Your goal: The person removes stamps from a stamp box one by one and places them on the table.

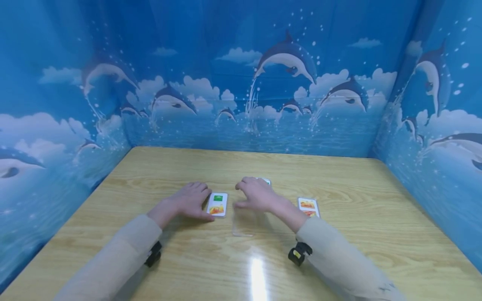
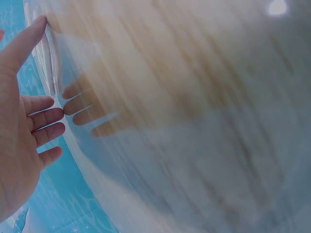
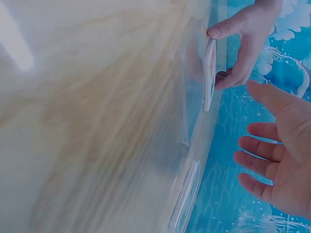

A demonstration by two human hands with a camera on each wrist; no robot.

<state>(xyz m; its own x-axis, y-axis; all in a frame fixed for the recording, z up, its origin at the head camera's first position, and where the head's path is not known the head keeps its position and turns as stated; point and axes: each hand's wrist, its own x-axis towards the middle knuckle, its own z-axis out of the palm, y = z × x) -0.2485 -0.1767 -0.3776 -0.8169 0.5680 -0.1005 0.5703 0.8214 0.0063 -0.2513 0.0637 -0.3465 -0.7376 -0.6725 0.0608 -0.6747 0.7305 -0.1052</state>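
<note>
A thick white card with rounded corners [image 1: 217, 205], with a green picture above an orange one, lies left of the middle of the table. My left hand [image 1: 193, 200] grips its left side, thumb at the near edge and index finger at the far edge. The right wrist view shows this card [image 3: 209, 73] edge-on by the left hand [image 3: 248, 46]. Farther right, my right hand [image 1: 257, 194] holds nothing, its fingers loosely bent above a clear plastic piece [image 1: 242, 235] whose outline is faint. A second card [image 1: 267, 181] shows partly behind that hand.
Another white card with two orange pictures [image 1: 308, 204] lies to the right, partly covered by my right forearm. The wood-grain table [image 1: 339, 179] is closed in by blue dolphin-print walls [image 1: 211, 50] at the back and sides. Black wrist cameras [image 1: 300, 252] hang under both sleeves.
</note>
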